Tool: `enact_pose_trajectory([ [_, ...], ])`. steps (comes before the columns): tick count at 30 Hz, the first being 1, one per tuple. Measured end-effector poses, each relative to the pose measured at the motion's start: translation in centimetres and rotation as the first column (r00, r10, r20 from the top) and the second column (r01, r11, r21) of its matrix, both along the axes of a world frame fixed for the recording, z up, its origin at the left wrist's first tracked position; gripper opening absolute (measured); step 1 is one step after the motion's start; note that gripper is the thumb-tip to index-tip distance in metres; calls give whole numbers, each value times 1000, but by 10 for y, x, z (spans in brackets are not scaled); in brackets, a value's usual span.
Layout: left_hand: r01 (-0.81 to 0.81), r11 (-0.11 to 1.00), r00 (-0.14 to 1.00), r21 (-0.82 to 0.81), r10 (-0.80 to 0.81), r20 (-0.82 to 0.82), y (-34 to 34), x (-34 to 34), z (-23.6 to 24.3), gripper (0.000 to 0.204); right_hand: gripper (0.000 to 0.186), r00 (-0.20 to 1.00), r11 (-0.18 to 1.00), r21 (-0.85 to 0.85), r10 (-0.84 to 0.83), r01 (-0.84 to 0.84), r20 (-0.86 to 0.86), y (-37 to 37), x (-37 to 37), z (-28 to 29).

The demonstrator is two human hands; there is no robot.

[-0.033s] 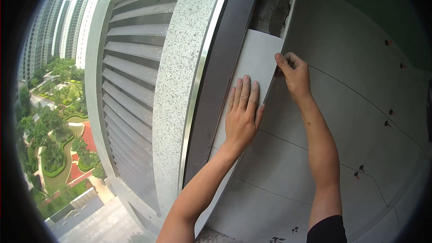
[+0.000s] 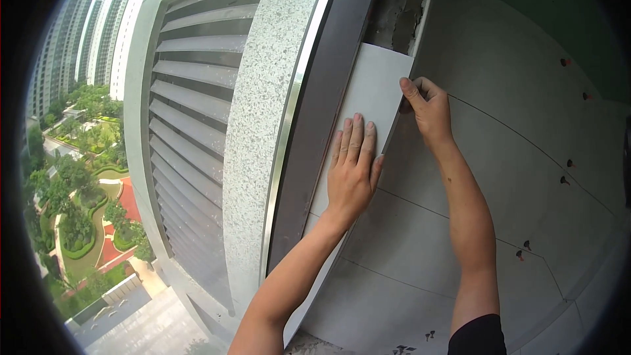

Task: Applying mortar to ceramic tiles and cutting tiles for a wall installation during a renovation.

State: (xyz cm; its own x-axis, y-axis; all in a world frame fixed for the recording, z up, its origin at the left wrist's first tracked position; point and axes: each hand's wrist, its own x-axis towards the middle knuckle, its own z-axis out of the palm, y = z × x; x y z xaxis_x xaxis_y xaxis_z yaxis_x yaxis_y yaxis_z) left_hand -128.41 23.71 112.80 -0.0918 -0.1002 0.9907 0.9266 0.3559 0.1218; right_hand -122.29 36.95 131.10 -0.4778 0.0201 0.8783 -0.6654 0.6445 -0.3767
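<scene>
White tile (image 2: 372, 95): L hand (image 2: 350, 181) flat on it, not gripping; R hand (image 2: 427, 106) at edge, can't tell if pinching. Could tilt w/ uneven push.

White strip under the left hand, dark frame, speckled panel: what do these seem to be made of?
White strip: probably ceramic tile, smooth and low-sheen, judging by its flat face and crisp edges.
Dark frame: likely coated metal, matt; its colour is even and grainless.
Speckled panel: stone or stone-effect coating, with grey flecks on pale ground; I can't tell which.
</scene>
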Motion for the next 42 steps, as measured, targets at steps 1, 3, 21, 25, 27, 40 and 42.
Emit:
enact_pose_trajectory([
  [1,2,1000,1000,-17,-1,3,-4,5,-6,65,51,998,998,0,-60,60,-4,-1,3,-1],
  [3,52,998,998,-23,-51,36,-5,17,-18,64,53,997,996,33,-81,81,-6,9,6,-6],
  [21,203,975,-65,89,-77,995,-239,204,-647,23,19,343,371,-361,117,856,932,44,265,-817],
  [25,428,901,-90,71,-35,995,-221,183,-593,40,20,272,170,-328,288,929,918,9,350,-912],
  [27,432,901,-72,40,-10,997,-225,181,-588,39,22,195,383,-303,295,873,935,-31,345,-886],
  [40,637,771,-55,19,21,998,-191,193,-580,43,21,330,586,-405,235,702,914,-55,274,-832],
  [42,620,784,-89,26,38,995,-200,197,-581,45,21,290,617,-386,254,686,923,-62,275,-834],
])
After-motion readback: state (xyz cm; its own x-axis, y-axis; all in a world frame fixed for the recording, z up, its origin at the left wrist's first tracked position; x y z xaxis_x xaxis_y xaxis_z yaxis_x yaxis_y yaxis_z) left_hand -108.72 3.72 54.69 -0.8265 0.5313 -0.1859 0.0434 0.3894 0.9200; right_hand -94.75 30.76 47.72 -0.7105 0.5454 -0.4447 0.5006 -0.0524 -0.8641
